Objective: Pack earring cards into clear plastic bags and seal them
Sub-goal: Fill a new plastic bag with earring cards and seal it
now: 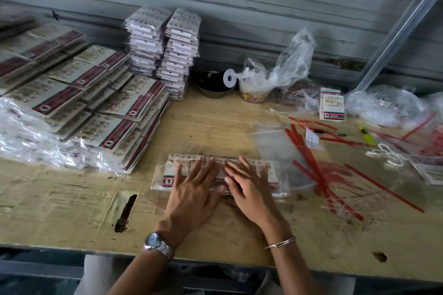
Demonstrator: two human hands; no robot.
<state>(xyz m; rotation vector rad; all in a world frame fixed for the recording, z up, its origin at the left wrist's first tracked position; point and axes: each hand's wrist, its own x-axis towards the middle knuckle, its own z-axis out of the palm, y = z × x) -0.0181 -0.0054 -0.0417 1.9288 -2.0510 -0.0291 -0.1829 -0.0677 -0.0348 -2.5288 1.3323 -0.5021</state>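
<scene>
A clear plastic bag holding earring cards (167, 172) lies flat on the table in front of me; the cards show rows of studs and a red-green stripe. My left hand (194, 189) presses on it with straight, spread fingers. Close beside it, my right hand (249, 184) lies flat on the same bag, fingers straight. To the right lie empty clear bags (275, 143) and several red adhesive strips (309, 155).
Packed card bundles (96, 103) cover the left of the cardboard-topped table (72, 211). Two tall stacks of bagged cards (165, 50) stand at the back. A dark bowl (214, 84), a cup in plastic (256, 93), a small card stack (332, 108), crumpled plastic (383, 108) and a yellow cutter (366, 134) sit behind and right.
</scene>
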